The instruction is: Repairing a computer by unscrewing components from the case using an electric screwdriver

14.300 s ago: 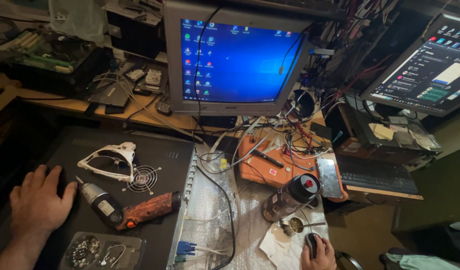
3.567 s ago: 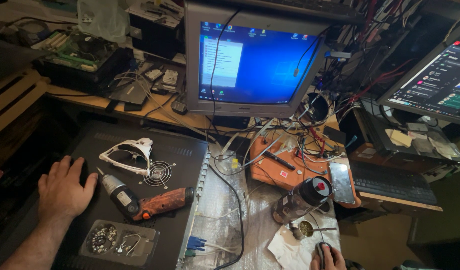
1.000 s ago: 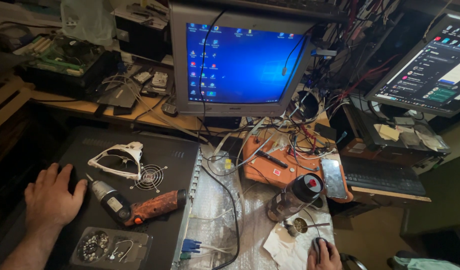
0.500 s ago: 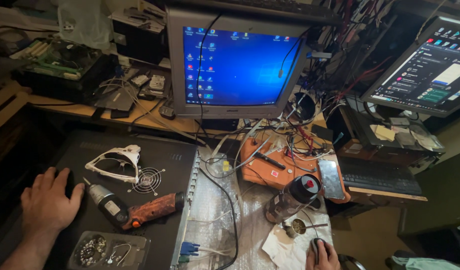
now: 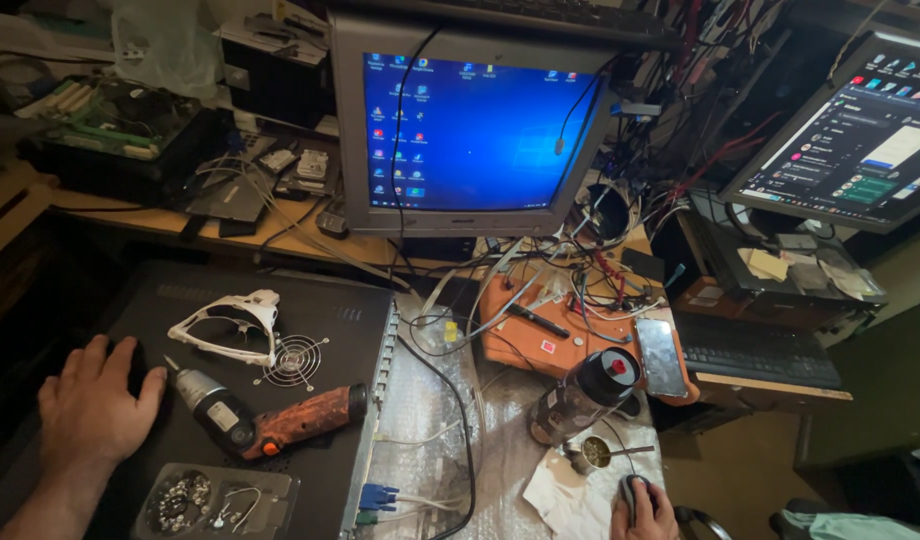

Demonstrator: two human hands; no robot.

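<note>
My left hand (image 5: 95,405) lies flat, fingers apart, on the black computer case (image 5: 340,300) at the lower left, holding nothing. Right beside it lie an orange-and-black electric screwdriver (image 5: 265,420) and a white plastic fan bracket (image 5: 225,327). At the bottom edge my right hand (image 5: 642,512) is cupped over a dark computer mouse (image 5: 632,489); only the knuckles show. A grey CRT monitor (image 5: 470,125) with a blue desktop screen stands straight ahead.
A clear tray of screws (image 5: 215,500) sits below the screwdriver. Tangled cables cross an orange box (image 5: 570,335), with a dark jar (image 5: 585,395), a phone (image 5: 660,355), a small cup (image 5: 592,455), a keyboard (image 5: 755,350) and a second screen (image 5: 860,140) at right.
Both hands stay where they were. A window open on the screen a few seconds ago is gone; the plain desktop shows. The view has shifted slightly.
</note>
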